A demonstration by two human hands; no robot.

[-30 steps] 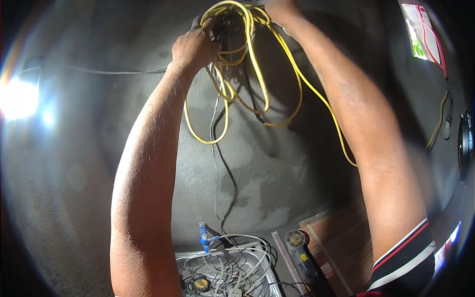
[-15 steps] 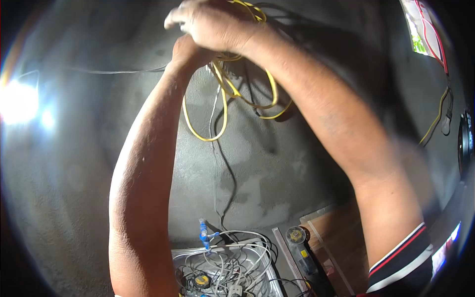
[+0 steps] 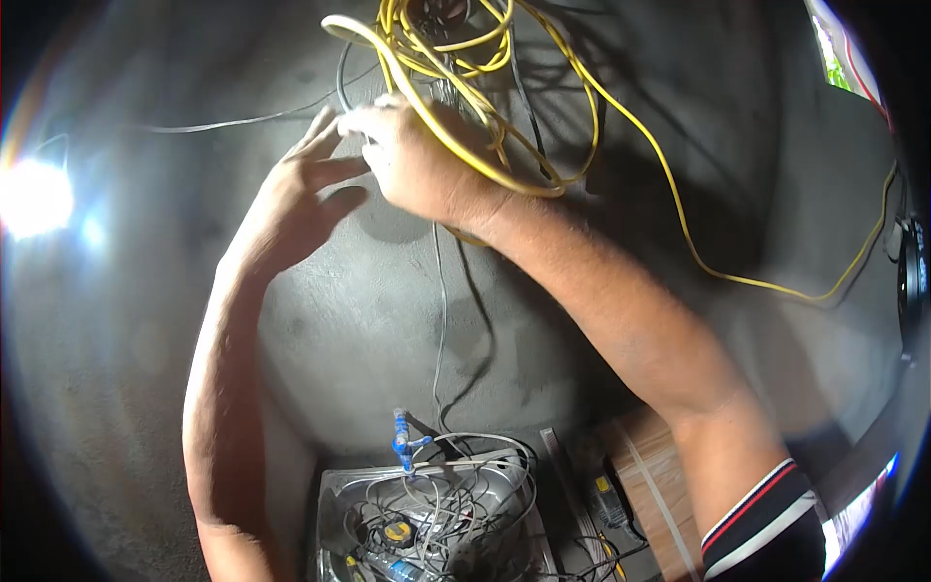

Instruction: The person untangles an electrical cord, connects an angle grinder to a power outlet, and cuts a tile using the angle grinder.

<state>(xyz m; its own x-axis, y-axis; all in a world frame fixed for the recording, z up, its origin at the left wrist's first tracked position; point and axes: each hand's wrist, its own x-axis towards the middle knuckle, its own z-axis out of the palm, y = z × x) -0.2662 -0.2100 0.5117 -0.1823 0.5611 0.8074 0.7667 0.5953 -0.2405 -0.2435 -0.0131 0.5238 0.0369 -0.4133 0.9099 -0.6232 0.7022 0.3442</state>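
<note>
My right hand (image 3: 417,160) is raised in front of the grey wall, its fingers pinched around a thin grey cable (image 3: 341,82) that curves down to the fingertips. Just left of it, my left hand (image 3: 296,199) has its fingers stretched and thumb apart, with the fingertips close to the right ones. A bundle of yellow cable (image 3: 475,58) hangs from the wall above both hands. One yellow loop passes in front of my right hand and wrist. What the bundle hangs on is partly hidden.
Below, a metal sink (image 3: 330,485) holds tangled wires and a yellow-and-black round item (image 3: 398,532). A blue tap (image 3: 402,441) sticks out above it. Right of the sink lies a dark power tool (image 3: 611,500) beside wood-look boards (image 3: 659,485). A bright lamp (image 3: 34,199) shines at left.
My left hand has come down and left, away from behind my right hand, and its fingers have spread. My right hand is lower. More yellow cable shows, running off to the right.
</note>
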